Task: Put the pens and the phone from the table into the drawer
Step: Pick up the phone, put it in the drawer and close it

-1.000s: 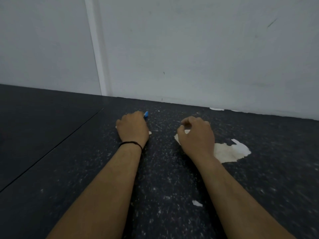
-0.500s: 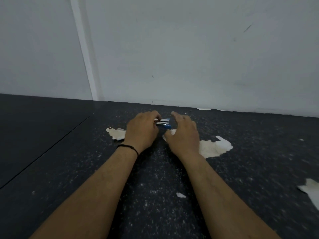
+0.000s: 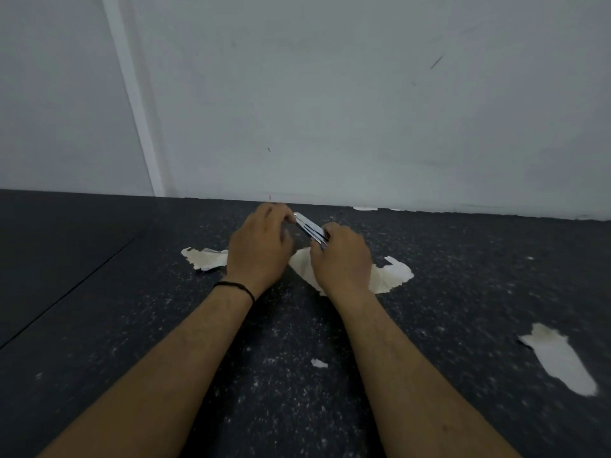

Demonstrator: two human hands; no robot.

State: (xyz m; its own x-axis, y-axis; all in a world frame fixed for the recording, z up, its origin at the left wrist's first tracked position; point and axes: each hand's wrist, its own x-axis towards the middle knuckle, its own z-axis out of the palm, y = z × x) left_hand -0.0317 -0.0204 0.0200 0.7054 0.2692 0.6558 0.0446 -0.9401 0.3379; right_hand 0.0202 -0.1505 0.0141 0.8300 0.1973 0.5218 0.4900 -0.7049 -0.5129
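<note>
- Silvery pens bundled near the tabletop's back edge, so all go in 1 trip.
- Left hand pinches 1 end; right hand clasps the other.

Readable text: none.
Pens: blurred, no print or brand can be made out.
Table: white worn patches and specks only, no lettering.
Wall: a few dark scuffs, no sign or number.
Wristband: plain black, no mark.
</note>
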